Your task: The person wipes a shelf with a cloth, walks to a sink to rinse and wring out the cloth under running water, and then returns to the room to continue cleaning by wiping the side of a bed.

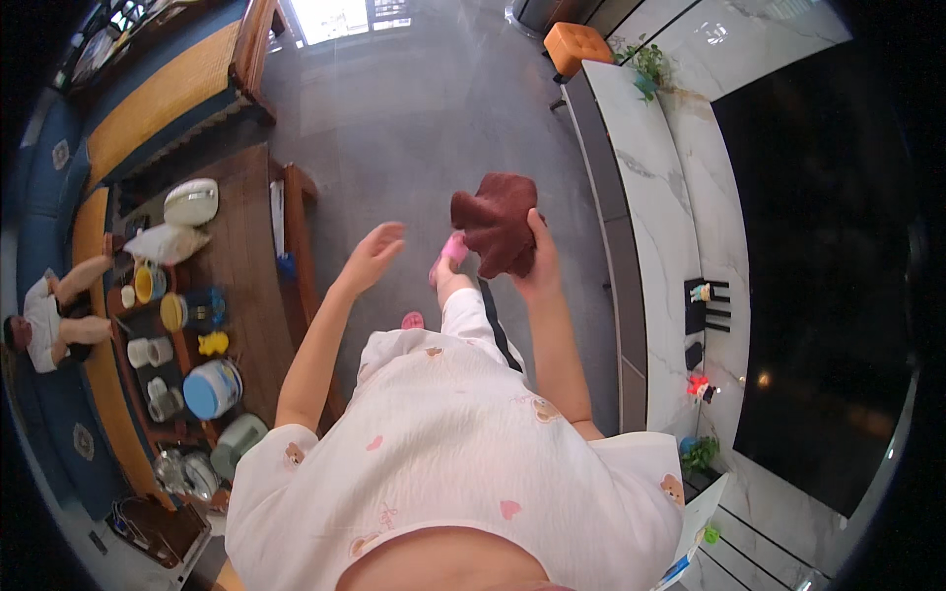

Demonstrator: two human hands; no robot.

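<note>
The white top (443,433), printed with small bears and pink hearts, lies nearest the camera and fills the lower middle of the view. Both forearms reach forward from its sleeves. The right hand (540,264) is clamped on a crumpled maroon cloth (496,219), gripping its right edge with the thumb on the near side; the cloth is held up over the floor (389,138), ahead of the body. The left hand (372,258) is raised to the left, well apart from the cloth, its fingers loosely bent and pointing inward.

The floor is smooth and grey, with pink slippers (454,246) on the feet below. At left, a dark wooden worktop (248,236) carries a blue-lidded tub (212,388), a yellow-lidded jar (189,311) and a white case (191,202); beyond it another person (43,330) sits on a blue sofa (49,212). At right runs a marble-topped cabinet (650,236) beneath a large black screen (828,276). An orange stool (578,47) stands by the cabinet's far end.
</note>
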